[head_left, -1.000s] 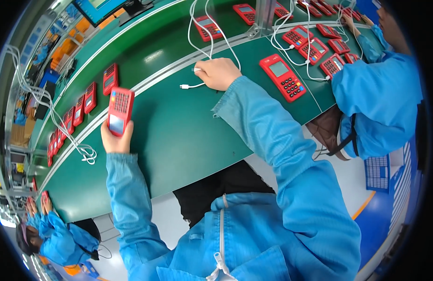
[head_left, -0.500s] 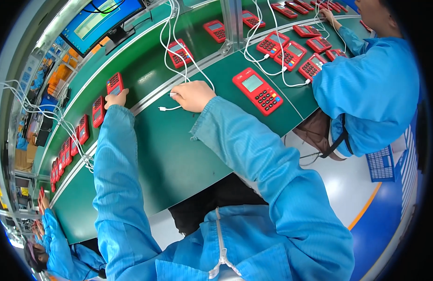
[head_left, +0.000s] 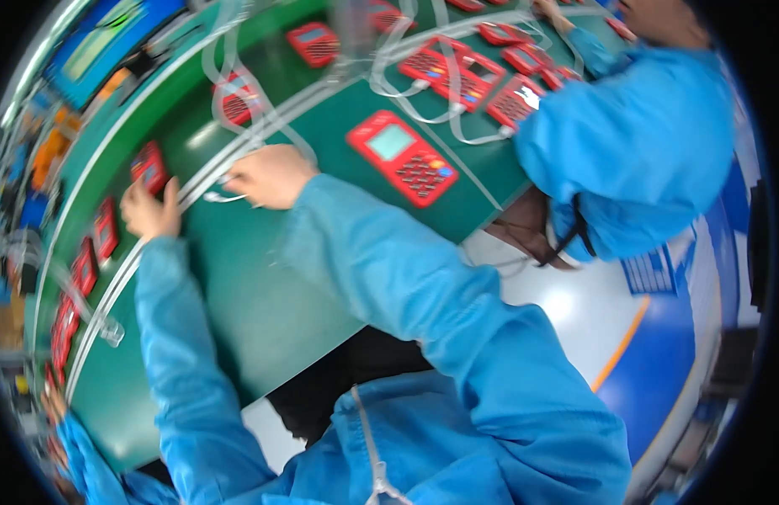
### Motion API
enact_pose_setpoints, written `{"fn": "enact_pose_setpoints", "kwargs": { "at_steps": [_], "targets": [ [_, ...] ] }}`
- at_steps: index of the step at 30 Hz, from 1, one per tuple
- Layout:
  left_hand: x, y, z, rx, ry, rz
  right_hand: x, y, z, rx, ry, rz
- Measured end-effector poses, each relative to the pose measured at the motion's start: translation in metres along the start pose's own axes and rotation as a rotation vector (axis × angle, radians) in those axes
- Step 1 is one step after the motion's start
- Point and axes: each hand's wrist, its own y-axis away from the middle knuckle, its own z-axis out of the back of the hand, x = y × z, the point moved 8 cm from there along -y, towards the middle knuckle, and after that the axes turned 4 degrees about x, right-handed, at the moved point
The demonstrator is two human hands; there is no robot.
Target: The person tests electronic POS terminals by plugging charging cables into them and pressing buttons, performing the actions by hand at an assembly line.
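My left hand (head_left: 152, 212) is open, thumb and fingers apart, just below a red card payment terminal (head_left: 151, 162) on the far strip of the bench; whether a fingertip touches it I cannot tell. My right hand (head_left: 276, 177) is closed in a pinch on a white cable (head_left: 223, 198) beside the metal rail. To its right, flat on the green bench, lies another red terminal (head_left: 402, 158) with a grey screen and dark keys. A red terminal (head_left: 237, 98) sits behind hanging white cables. Motion blurs much of the picture.
A row of red terminals (head_left: 67, 324) runs down the left side. Right, several terminals (head_left: 515, 101) are cabled near a co-worker in a blue sleeve (head_left: 604, 143). A metal rail (head_left: 124, 273) crosses the green bench (head_left: 297, 311). Another person's hand (head_left: 54, 402) shows lower left.
The whole view has shifted, with the bench things now farther left. My left hand has opened its fingers from around the terminal. My right hand still pinches the cable.
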Motion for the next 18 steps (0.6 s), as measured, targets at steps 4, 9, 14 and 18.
{"fn": "enact_pose_setpoints", "kwargs": {
  "at_steps": [4,9,14,18],
  "targets": [
    [-0.073,0.016,0.038,-0.036,0.316,-0.489,0.005,0.004,0.005,-0.096,0.143,0.090],
    [-0.128,-0.021,0.015,0.165,0.500,-0.510,-0.001,0.005,0.007,-0.051,0.110,0.040],
    [-0.215,-0.039,-0.026,0.217,-0.190,-1.051,-0.009,0.004,0.004,-0.113,0.192,0.073],
    [-0.233,-0.050,-0.048,0.188,-0.306,-1.153,-0.006,-0.002,-0.003,-0.094,0.135,0.056]
  ]
}}
